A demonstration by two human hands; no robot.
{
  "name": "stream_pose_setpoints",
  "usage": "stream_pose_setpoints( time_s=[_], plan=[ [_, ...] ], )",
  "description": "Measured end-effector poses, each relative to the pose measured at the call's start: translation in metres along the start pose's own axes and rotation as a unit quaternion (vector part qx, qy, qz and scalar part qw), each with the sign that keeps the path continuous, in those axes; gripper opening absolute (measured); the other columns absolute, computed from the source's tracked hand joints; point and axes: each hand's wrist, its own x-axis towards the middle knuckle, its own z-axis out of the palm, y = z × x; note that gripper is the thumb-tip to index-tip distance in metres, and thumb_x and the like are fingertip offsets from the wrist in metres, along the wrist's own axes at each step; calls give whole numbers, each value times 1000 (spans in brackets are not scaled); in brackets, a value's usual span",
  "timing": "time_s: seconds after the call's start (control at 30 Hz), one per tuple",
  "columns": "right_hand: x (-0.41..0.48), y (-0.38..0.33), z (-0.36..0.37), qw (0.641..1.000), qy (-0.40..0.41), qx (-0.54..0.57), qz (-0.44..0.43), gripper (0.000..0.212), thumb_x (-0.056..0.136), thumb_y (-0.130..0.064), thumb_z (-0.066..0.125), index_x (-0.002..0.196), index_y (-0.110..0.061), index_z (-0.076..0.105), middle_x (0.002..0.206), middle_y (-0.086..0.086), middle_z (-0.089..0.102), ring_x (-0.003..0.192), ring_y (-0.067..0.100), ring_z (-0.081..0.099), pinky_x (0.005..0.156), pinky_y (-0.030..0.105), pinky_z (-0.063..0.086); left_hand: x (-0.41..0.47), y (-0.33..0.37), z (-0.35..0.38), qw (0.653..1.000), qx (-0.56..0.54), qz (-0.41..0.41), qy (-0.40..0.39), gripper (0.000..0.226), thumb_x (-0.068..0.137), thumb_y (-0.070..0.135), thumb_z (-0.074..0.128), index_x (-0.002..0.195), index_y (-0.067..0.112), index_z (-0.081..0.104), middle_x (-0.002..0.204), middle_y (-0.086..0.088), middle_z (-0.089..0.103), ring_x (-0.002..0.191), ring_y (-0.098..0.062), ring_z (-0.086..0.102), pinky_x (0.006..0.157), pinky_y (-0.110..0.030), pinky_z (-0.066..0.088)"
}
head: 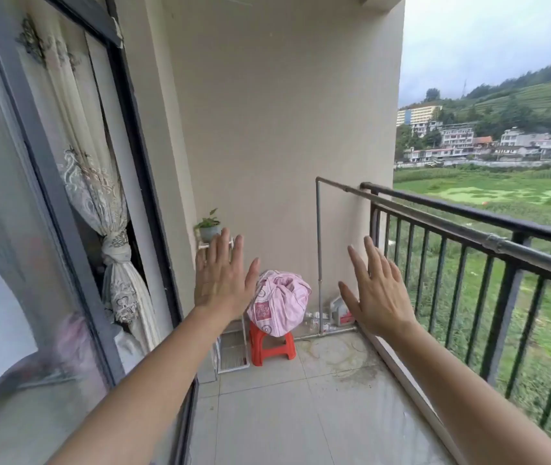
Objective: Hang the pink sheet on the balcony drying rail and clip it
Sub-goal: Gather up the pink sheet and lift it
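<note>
Ahead, the left hand (223, 280) and right hand (379, 293) are raised, fingers spread, holding nothing; the pink sheet (279, 302) sits bundled on a red stool (272, 345), apparently knotted.

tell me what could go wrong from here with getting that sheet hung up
1. The pink sheet sits bundled on the red stool; shaken open, a corner may drag on the stained floor.
2. The drying rail runs along the open balcony edge, so a loose sheet could slip over before clipping.
3. Both the left hand and right hand are empty, and no clips are visible.
</note>
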Motion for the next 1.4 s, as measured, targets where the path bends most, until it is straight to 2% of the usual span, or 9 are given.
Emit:
stream_pose_setpoints(
  time_s=[0.3, 0.43, 0.57, 0.67, 0.8, 1.0, 1.17, 1.27, 1.4],
  plan=[
    [75, -26, 159, 997, -76, -11, -10, 74, 99, -61, 25, 158, -15, 22, 163, 20, 18, 145, 36, 33, 116, 48, 32, 33, -78, 152, 997, 24, 7, -75, 71, 99, 59, 15, 147, 14, 39, 157, -15, 30, 143, -32, 29, 111, -52, 30],
    [126, -53, 232, 991, -135, 0, 8, 74, 98, -60, 27, 157, -16, 25, 162, 20, 23, 143, 35, 37, 113, 48, 34, 75, -125, 211, 993, 5, -33, -117, 76, 95, 61, 6, 153, 17, 27, 162, -12, 18, 148, -28, 20, 115, -51, 25],
    [171, -72, 295, 985, -173, -18, -5, 71, 95, -56, 34, 149, -11, 44, 153, 21, 41, 135, 35, 48, 108, 44, 32, 119, -161, 270, 988, -11, -50, -143, 78, 93, 63, 2, 156, 20, 20, 164, -9, 11, 148, -27, 18, 117, -50, 23],
    [196, -72, 335, 981, -193, -21, -9, 73, 94, -57, 32, 150, -11, 41, 155, 20, 38, 139, 34, 43, 110, 42, 27, 149, -170, 316, 979, -19, -57, -192, 76, 94, 62, 4, 156, 20, 14, 164, -9, 6, 149, -27, 15, 117, -50, 20],
    [238, -49, 391, 977, -211, -26, 13, 75, 94, -59, 26, 155, -15, 32, 160, 19, 28, 144, 33, 37, 114, 47, 35, 195, -164, 383, 972, -39, -44, -229, 73, 95, 62, 8, 157, 22, 14, 165, -7, 0, 149, -27, 13, 119, -49, 18],
    [309, 14, 493, 970, -234, -19, 67, 71, 97, -55, 39, 156, -16, 28, 162, 16, 24, 144, 32, 36, 115, 49, 35, 282, -142, 492, 963, -37, -18, -267, 80, 89, 65, -2, 157, 24, 1, 164, -7, -8, 151, -26, 5, 120, -48, 11],
    [401, 78, 586, 965, -247, -9, 86, 75, 94, -59, 24, 151, -12, 37, 156, 19, 36, 137, 35, 46, 108, 49, 43, 371, -120, 585, 947, -28, -47, -315, 71, 98, 60, 12, 157, 22, -4, 163, -5, -16, 151, -25, -1, 121, -48, 5],
    [465, 104, 632, 957, -270, 12, 102, 70, 97, -55, 36, 156, -17, 26, 161, 15, 27, 140, 33, 41, 111, 46, 37, 422, -119, 625, 941, -16, -47, -335, 70, 98, 60, 11, 157, 24, -4, 163, -4, -18, 151, -25, 0, 122, -48, 6],
    [538, 120, 689, 946, -304, 32, 107, 67, 100, -49, 38, 157, -19, 20, 163, 13, 22, 140, 33, 40, 111, 44, 34, 477, -128, 676, 941, -13, -68, -330, 71, 98, 60, 11, 157, 22, 1, 164, -6, -11, 151, -27, 3, 122, -48, 11]
  ],
)
